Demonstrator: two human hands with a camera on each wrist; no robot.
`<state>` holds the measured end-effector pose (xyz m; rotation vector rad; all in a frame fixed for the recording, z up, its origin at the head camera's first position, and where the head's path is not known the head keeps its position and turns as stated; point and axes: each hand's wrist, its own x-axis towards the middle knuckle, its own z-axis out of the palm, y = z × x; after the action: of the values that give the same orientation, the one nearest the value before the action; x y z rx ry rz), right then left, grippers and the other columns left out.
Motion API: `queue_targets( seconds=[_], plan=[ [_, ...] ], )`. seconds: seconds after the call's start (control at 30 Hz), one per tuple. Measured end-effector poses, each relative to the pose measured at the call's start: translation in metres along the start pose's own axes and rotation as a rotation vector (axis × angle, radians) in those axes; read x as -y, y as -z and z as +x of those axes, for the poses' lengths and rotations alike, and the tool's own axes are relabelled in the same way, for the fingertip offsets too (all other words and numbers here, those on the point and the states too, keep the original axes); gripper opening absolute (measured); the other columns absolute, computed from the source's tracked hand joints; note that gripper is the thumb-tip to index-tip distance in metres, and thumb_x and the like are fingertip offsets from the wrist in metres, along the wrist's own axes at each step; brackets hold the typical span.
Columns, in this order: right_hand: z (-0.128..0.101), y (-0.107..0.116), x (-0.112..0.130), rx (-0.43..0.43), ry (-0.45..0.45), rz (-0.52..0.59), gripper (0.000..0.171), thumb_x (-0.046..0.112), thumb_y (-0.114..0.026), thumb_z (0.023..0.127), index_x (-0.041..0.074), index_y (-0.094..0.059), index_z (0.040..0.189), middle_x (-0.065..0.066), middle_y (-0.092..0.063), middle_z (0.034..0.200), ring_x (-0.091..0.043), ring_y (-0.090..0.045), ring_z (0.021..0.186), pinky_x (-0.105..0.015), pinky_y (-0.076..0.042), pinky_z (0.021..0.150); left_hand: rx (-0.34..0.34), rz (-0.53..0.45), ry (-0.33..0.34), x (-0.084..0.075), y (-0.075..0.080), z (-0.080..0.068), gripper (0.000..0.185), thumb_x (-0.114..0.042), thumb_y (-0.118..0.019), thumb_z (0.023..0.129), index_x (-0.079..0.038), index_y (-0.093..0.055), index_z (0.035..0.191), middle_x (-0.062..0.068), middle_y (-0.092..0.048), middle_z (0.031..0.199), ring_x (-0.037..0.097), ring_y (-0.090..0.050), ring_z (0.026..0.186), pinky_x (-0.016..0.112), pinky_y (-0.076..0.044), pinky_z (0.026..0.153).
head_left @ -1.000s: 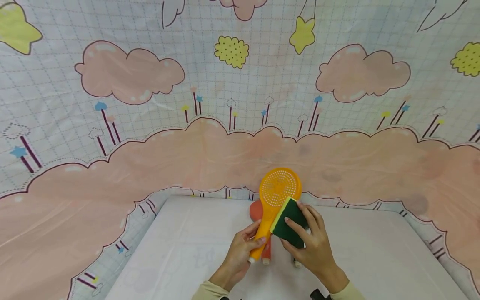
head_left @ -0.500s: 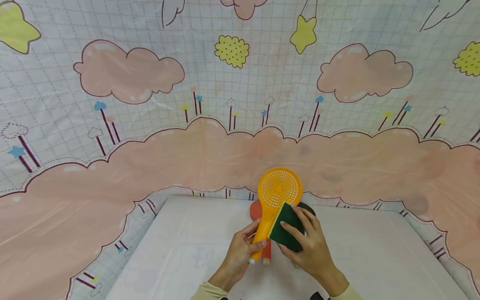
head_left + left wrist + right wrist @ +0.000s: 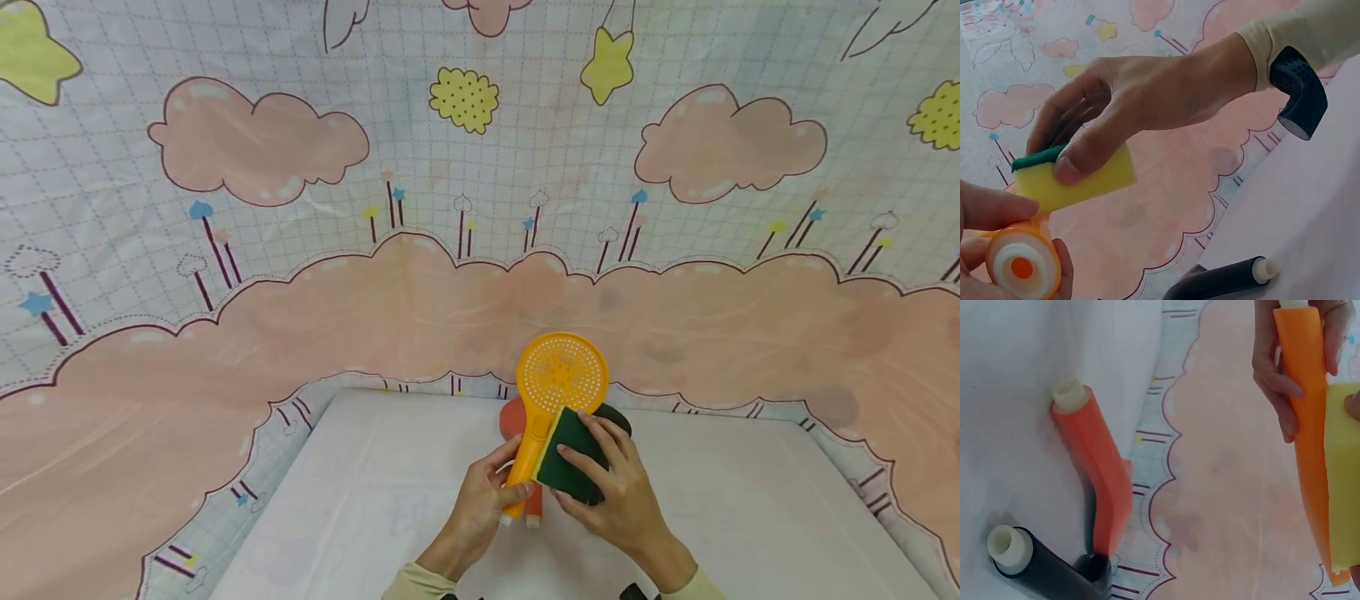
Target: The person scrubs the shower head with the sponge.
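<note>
Table, white cover, under both hands; cartoon cloud cloth hangs beyond them.

We hold the orange strainer upright above the table; left hand wraps its handle near the end cap. Right hand pinches the sponge, green side toward us, yellow side against the strainer's neck.

Since a second ago the sponge has slid down from the perforated head's rim to the neck: we judge the scrub is working toward the handle.

Beneath the hands lie a red ladle and a black ladle, touching; neither hinders the stroke.
</note>
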<state>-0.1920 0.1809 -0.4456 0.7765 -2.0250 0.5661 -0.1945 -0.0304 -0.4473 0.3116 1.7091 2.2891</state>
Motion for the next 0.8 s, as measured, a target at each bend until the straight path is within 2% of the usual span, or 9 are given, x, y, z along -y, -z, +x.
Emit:
queue_targets(
  seconds=[0.07, 0.17, 0.27, 0.37, 0.47, 0.57, 0.8],
  plan=[
    [0.000, 0.002, 0.000, 0.017, -0.017, -0.025, 0.051, 0.064, -0.051, 0.090, 0.023, -0.073, 0.111, -0.018, -0.054, 0.140, -0.035, -0.046, 0.124, -0.025, -0.030, 0.117, -0.002, 0.005, 0.000, 0.000, 0.000, 0.000, 0.068, 0.007, -0.061, 0.087, -0.004, -0.037, 0.150, 0.016, -0.039, 0.153, 0.023, -0.054, 0.125, 0.025, -0.050, 0.100],
    [0.001, 0.007, 0.000, 0.042, -0.048, -0.064, 0.054, 0.066, -0.049, 0.090, 0.023, -0.073, 0.111, -0.016, -0.053, 0.142, -0.035, -0.046, 0.126, -0.039, -0.046, 0.107, -0.004, 0.016, -0.004, -0.001, -0.001, -0.001, 0.067, 0.008, -0.060, 0.088, -0.004, -0.037, 0.150, 0.015, -0.040, 0.152, 0.023, -0.054, 0.123, 0.025, -0.050, 0.099],
    [0.002, 0.011, -0.002, 0.051, -0.072, -0.090, 0.056, 0.067, -0.048, 0.089, 0.023, -0.073, 0.112, -0.017, -0.052, 0.143, -0.036, -0.046, 0.126, -0.045, -0.051, 0.099, -0.009, 0.041, -0.012, -0.002, -0.002, -0.002, 0.067, 0.008, -0.060, 0.088, -0.006, -0.038, 0.150, 0.015, -0.042, 0.149, 0.022, -0.054, 0.120, 0.023, -0.051, 0.098],
    [0.004, 0.017, -0.007, 0.039, -0.093, -0.116, 0.057, 0.067, -0.047, 0.089, 0.021, -0.073, 0.112, -0.018, -0.052, 0.143, -0.037, -0.046, 0.126, -0.036, -0.047, 0.105, -0.015, 0.066, -0.019, -0.003, -0.002, -0.003, 0.068, 0.008, -0.061, 0.087, -0.007, -0.039, 0.150, 0.014, -0.044, 0.145, 0.021, -0.054, 0.117, 0.021, -0.051, 0.095],
    [0.007, 0.022, -0.015, 0.000, -0.107, -0.132, 0.060, 0.067, -0.048, 0.089, 0.017, -0.073, 0.110, -0.020, -0.052, 0.142, -0.039, -0.046, 0.124, -0.024, -0.035, 0.113, -0.014, 0.092, -0.035, -0.003, -0.003, -0.005, 0.068, 0.010, -0.062, 0.086, -0.007, -0.041, 0.149, 0.014, -0.046, 0.145, 0.020, -0.055, 0.115, 0.018, -0.051, 0.093],
    [0.011, 0.026, -0.023, -0.053, -0.113, -0.128, 0.061, 0.067, -0.051, 0.089, 0.013, -0.073, 0.108, -0.023, -0.053, 0.139, -0.042, -0.047, 0.123, -0.016, -0.023, 0.114, -0.003, 0.114, -0.050, -0.003, -0.003, -0.008, 0.068, 0.011, -0.063, 0.085, -0.006, -0.043, 0.148, 0.015, -0.047, 0.146, 0.019, -0.055, 0.112, 0.018, -0.052, 0.091],
    [0.013, 0.027, -0.027, -0.104, -0.105, -0.116, 0.059, 0.064, -0.055, 0.089, 0.011, -0.073, 0.107, -0.026, -0.054, 0.137, -0.045, -0.047, 0.120, -0.021, -0.025, 0.113, 0.023, 0.128, -0.095, -0.003, -0.005, -0.012, 0.069, 0.012, -0.062, 0.083, -0.002, -0.042, 0.148, 0.019, -0.048, 0.145, 0.020, -0.056, 0.110, 0.016, -0.053, 0.086]
  ],
)
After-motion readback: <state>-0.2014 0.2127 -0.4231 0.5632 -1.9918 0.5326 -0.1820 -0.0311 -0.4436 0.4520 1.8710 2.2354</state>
